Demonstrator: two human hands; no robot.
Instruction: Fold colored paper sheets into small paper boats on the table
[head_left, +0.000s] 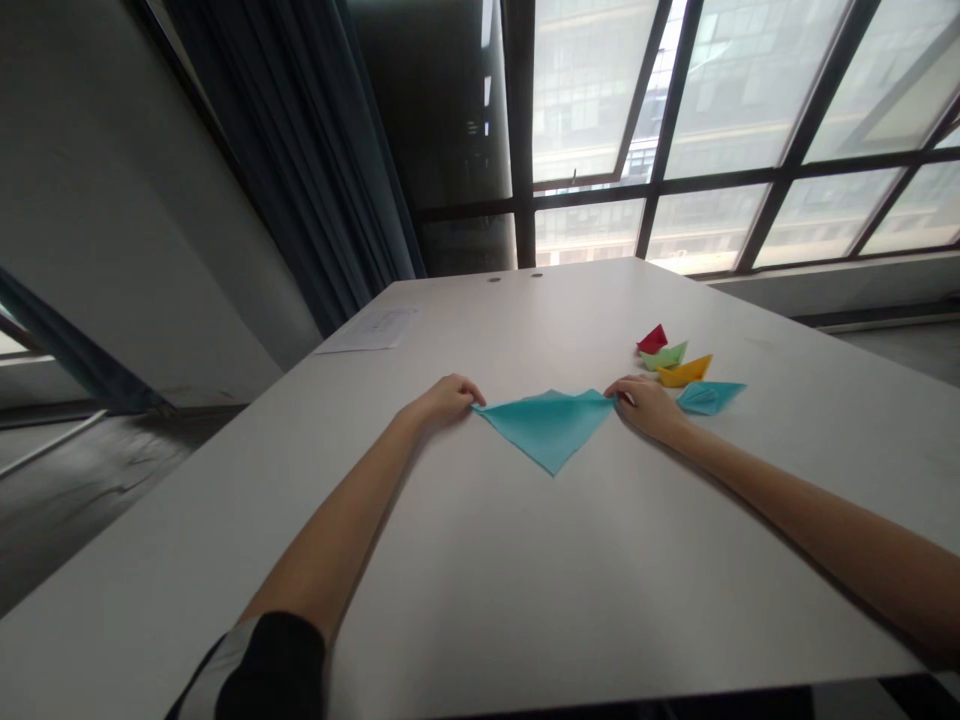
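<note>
Paper, blue-green, spans between left hand and right hand, each pinching one corner. Probably light, limp, easily creased or torn; corners seem best hold. Folded boats beside right hand, on white table.

Well back from the left hand's grip, beyond the bare left forearm, sits a sleeve. It is black on the side nearer the right hand, with a pale grey panel next to the black and a dark strip along the outer edge. The hem facing the grip is curved. The left forearm is slender, narrowest at the wrist just behind the grip and wider near the sleeve. Behind the right grip, the right forearm is likewise slim and bare, broadening to where the view cuts it off.
</note>
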